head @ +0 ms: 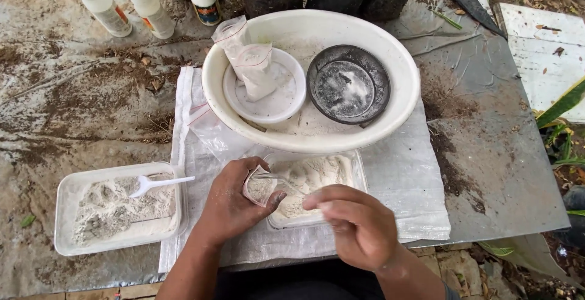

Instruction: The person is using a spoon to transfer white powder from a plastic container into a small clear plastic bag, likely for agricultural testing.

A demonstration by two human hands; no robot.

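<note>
Closest to me, the right hand [359, 230] curls loosely, fingers blurred; I cannot tell what it grips. The left hand [234, 199] pinches a small clear plastic bag [261, 181] open over a shallow clear tray [317, 181] of pale, clumpy powder. To the left on the table [487, 154] sits a second tray [116, 208] with a white plastic spoon [159, 183]. Beyond, a wide white basin [311, 81] holds a white dish [265, 87] and a dusty black saucer [348, 85]. Farthest stand three white bottles [149, 7].
</note>
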